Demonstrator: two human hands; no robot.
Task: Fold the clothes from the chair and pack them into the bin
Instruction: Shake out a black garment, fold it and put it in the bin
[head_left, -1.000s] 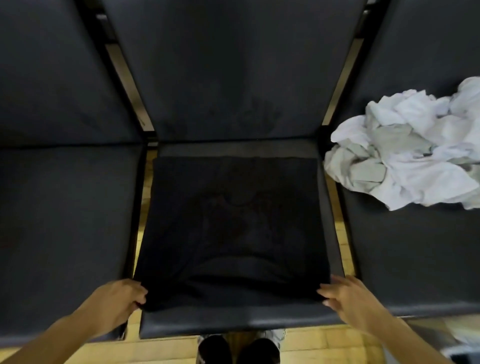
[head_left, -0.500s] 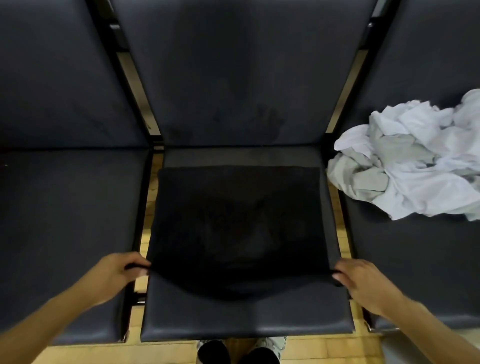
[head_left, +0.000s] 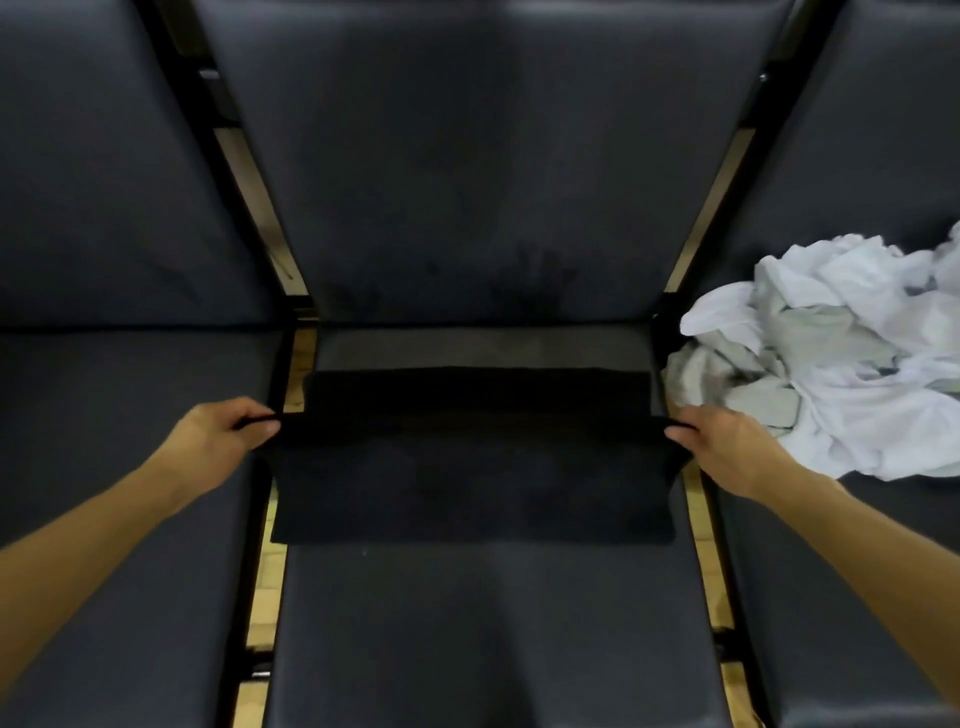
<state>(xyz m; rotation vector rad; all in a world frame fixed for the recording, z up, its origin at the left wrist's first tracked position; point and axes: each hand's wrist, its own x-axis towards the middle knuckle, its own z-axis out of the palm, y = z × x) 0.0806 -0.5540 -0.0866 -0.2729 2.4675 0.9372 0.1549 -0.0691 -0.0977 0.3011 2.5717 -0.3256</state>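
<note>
Row of dark padded chairs (head_left: 483, 639) with black frames (head_left: 208, 98); yellowish wood floor (head_left: 270, 577) shows through gaps between seats.

On the left stands a dark padded seat (head_left: 104, 384) with a matching backrest (head_left: 98, 182) rising at the far side, its surface plain and faintly creased. A black frame bar (head_left: 179, 98) runs slantwise along the backrest's right edge, with a narrow tan strip (head_left: 254, 197) showing just beside it. A like strip (head_left: 711, 192) shows in the far gap on the right. Nearer, wooden floor (head_left: 272, 577) in yellow-brown planks shows through the left gap between the cushions – and again through the right gap (head_left: 701, 551). Low in each gap a dark crosspiece spans the opening – one left (head_left: 257, 670), one right (head_left: 724, 642).
</note>
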